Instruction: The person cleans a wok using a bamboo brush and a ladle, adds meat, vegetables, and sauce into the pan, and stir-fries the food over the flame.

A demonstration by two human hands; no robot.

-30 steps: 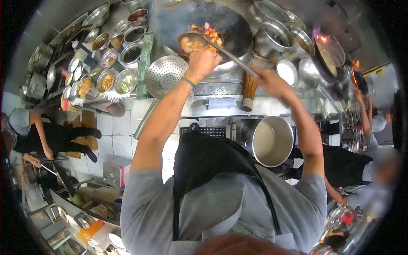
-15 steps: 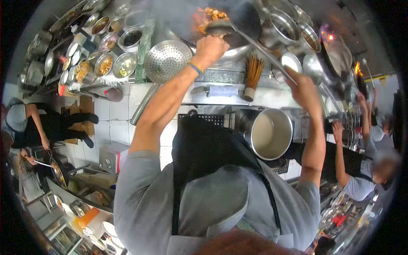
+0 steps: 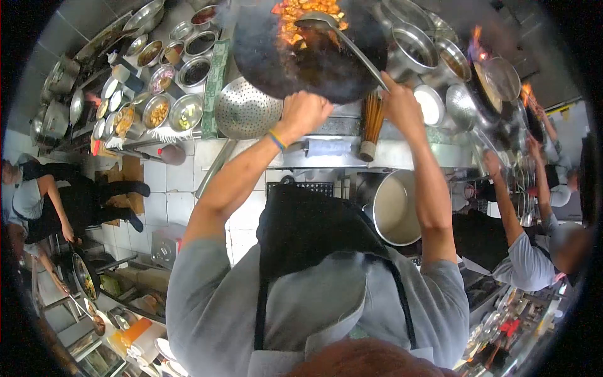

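Observation:
My left hand is closed at the near edge of a large dark wok, fingers wrapped at its rim; the exact grip point is hidden. Smoke rises from the wok, and orange-brown chopped food lies at its far side. My right hand is wrapped round the long handle of a ladle, whose bowl rests over the food. Left of the wok, close to my left hand, is a perforated metal strainer. A bamboo brush stands below the wok, near my right hand.
Bowls of ingredients crowd the counter at left. Metal pots stand right of the wok, with flames beyond. A deep pot is below the counter. A co-worker holds a pan at left; other people work at right.
The wok's inside now shows more fully, with the food at its far side. My left hand has come down and nearer; my right hand has shifted left and up with the ladle.

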